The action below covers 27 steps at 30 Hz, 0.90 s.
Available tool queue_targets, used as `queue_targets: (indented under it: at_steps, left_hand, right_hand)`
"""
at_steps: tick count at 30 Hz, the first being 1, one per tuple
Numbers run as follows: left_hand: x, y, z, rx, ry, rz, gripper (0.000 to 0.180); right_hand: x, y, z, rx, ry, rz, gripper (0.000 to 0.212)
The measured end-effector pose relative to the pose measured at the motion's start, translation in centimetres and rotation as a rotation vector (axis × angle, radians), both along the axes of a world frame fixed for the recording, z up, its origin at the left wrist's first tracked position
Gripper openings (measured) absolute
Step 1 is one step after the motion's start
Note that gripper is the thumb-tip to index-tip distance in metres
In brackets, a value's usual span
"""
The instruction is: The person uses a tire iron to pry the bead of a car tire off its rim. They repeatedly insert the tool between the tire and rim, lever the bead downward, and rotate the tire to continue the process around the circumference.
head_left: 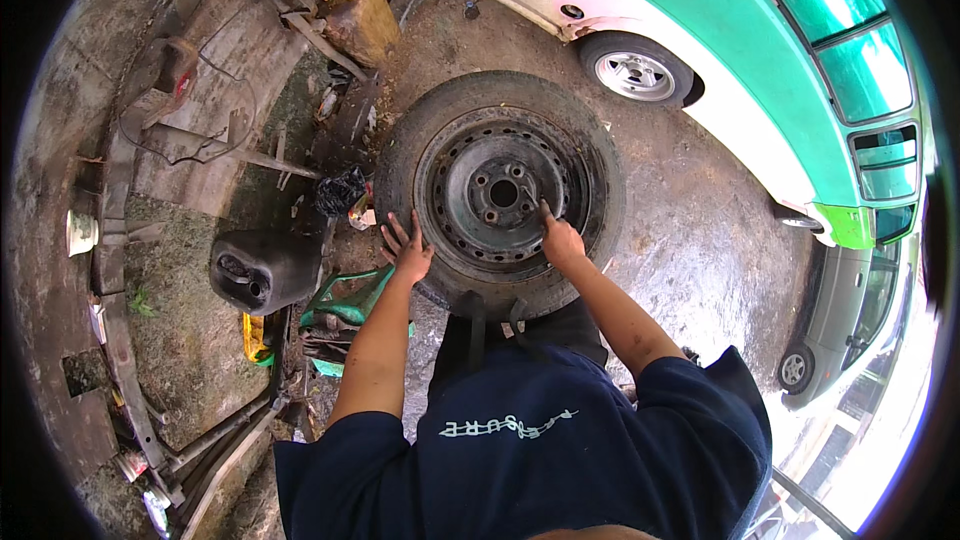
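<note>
A car wheel (475, 155), a black steel rim (455, 202) inside a dusty tire (405, 120), fills the middle of the view in front of my body. On the tire's left sidewall rests my left hand (408, 252), open, with its fingers spread. My right hand (563, 242) reaches over the right side of the rim, its index finger pointing in toward the bolt holes around the centre hole. The other fingers curl closed, and anything they hold is too small or hidden to name.
A green and white van (700, 50) stands at the upper right, a grey car (838, 310) at the far right. To the left lie a black plastic jerrycan (285, 265), a green bag (350, 298) and metal bars (215, 140). A yellowish jerrycan (358, 25) sits at the upper left.
</note>
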<state>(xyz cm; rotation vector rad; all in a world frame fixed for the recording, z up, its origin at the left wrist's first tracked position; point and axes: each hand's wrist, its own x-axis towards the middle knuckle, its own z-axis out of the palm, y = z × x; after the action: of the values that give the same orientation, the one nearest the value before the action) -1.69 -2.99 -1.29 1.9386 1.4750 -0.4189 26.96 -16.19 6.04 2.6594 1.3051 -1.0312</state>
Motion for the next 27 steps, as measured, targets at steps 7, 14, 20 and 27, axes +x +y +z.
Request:
queue_targets:
  at_steps: [7, 14, 20, 27]
  left_hand:
    - [0.1, 0.0, 0.2, -0.025, 0.004, 0.005, 0.092]
    - [0.3, 0.0, 0.4, -0.016, 0.024, 0.006, 0.093]
    - [0.0, -0.3, 0.0, 0.006, -0.006, 0.007, 0.094]
    - [-0.2, -0.4, -0.2, 0.003, -0.013, 0.003, 0.093]
  right_hand:
    - [1.9, 4.3, -0.9, 0.061, -0.059, 0.048, 0.067]
    - [-0.1, 1.4, 0.6, -0.166, 0.036, 0.074, 0.073]
    - [1.1, 4.5, -0.2, 0.012, -0.019, 0.006, 0.076]
    - [1.5, 2.0, 0.1, -0.042, -0.040, -0.051, 0.062]
